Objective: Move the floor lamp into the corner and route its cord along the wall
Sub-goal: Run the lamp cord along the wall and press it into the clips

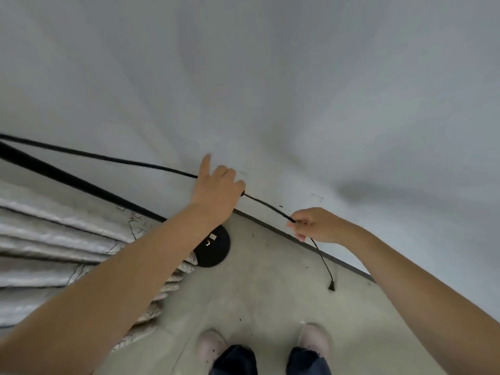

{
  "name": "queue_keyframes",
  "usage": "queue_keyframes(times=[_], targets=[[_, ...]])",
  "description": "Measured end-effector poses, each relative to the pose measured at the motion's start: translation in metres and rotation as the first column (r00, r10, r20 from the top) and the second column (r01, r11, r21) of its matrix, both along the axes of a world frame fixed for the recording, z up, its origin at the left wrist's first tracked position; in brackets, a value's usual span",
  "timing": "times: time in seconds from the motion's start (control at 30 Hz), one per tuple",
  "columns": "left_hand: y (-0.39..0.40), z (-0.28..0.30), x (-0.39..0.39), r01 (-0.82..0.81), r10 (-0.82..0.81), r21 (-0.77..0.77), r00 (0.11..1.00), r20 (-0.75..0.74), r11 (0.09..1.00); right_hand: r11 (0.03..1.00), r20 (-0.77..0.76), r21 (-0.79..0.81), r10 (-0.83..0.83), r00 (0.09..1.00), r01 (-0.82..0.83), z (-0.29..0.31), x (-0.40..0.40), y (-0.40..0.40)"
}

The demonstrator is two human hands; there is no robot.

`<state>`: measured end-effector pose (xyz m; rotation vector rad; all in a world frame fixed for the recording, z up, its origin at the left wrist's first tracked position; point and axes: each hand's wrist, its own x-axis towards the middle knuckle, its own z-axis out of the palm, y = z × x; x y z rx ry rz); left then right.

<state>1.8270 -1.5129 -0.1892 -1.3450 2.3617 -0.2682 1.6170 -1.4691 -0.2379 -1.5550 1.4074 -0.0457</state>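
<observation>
Both forearms reach toward the far wall (270, 77). Left hand (216, 190) pins the black cord (135, 161) against it, forefinger extended. Right hand (316, 226) pinches the cord; plug (331, 286) dangles. Lamp base (213, 247), label unreadable, sits beside curtain (54, 239).

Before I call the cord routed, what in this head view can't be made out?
- Lamp pole: top cut off by the left frame edge.
- Black cord: hidden inside the left hand; its far end leaves the left edge.
- Plug: too small to read; no outlet in view.
- Lamp base: partly behind the left forearm.
</observation>
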Motion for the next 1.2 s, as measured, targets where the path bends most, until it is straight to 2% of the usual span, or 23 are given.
queue_keyframes(times=[0.07,0.13,0.23,0.27,0.33,0.4,0.5,0.57,0.67,0.73,0.8,0.9,1.0,1.1,1.2], targets=[[-0.014,-0.035,0.005,0.020,-0.009,-0.103,0.995,0.100,0.995,0.994,0.008,-0.089,-0.060,0.998,0.061,-0.039,0.010,-0.016],[-0.021,-0.082,0.010,0.178,-0.139,-0.221,0.973,0.182,0.959,0.964,0.028,-0.251,-0.079,0.996,0.084,-0.076,0.026,-0.037],[-0.040,-0.135,0.023,0.461,-0.431,-0.431,0.886,0.173,0.776,0.887,0.065,-0.457,-0.043,0.997,0.068,-0.121,0.046,-0.074],[-0.046,-0.141,0.028,0.471,-0.475,-0.450,0.873,0.115,0.758,0.882,0.063,-0.466,-0.048,0.997,0.072,-0.125,0.048,-0.081],[-0.070,-0.209,0.044,0.459,-0.509,-0.599,0.855,0.097,0.656,0.775,0.089,-0.629,-0.011,0.996,0.065,-0.182,0.061,-0.101],[-0.085,-0.203,0.048,0.425,-0.532,-0.636,0.846,0.026,0.645,0.756,0.097,-0.650,-0.020,0.995,0.079,-0.180,0.060,-0.111],[-0.101,-0.240,0.060,0.397,-0.645,-0.786,0.764,-0.003,0.474,0.708,0.136,-0.699,0.001,0.991,0.095,-0.204,0.060,-0.116],[-0.111,-0.257,0.062,0.347,-0.643,-0.816,0.765,-0.038,0.462,0.699,0.140,-0.706,-0.017,0.990,0.111,-0.222,0.061,-0.122],[-0.117,-0.272,0.064,0.278,-0.621,-0.772,0.762,-0.185,0.571,0.743,0.156,-0.647,-0.090,0.984,0.170,-0.234,0.059,-0.127],[-0.123,-0.277,0.064,0.293,-0.600,-0.736,0.778,-0.187,0.610,0.766,0.100,-0.623,-0.125,0.987,0.160,-0.238,0.059,-0.127],[-0.127,-0.279,0.061,0.318,-0.588,-0.716,0.793,-0.158,0.621,0.714,0.012,-0.691,-0.146,0.989,0.114,-0.238,0.059,-0.126],[-0.134,-0.279,0.056,0.298,-0.597,-0.739,0.783,-0.172,0.604,0.568,-0.035,-0.818,-0.204,0.978,0.089,-0.227,0.062,-0.125],[-0.142,-0.281,0.048,0.302,-0.644,-0.820,0.758,-0.102,0.486,0.447,-0.135,-0.895,-0.252,0.958,-0.009,-0.213,0.069,-0.128],[-0.141,-0.280,0.037,0.259,-0.612,-0.879,0.789,-0.047,0.400,0.401,-0.267,-0.907,-0.319,0.909,-0.126,-0.200,0.077,-0.134],[-0.145,-0.278,0.036,0.259,-0.617,-0.892,0.787,-0.027,0.369,0.403,-0.303,-0.900,-0.310,0.901,-0.164,-0.186,0.085,-0.137]])
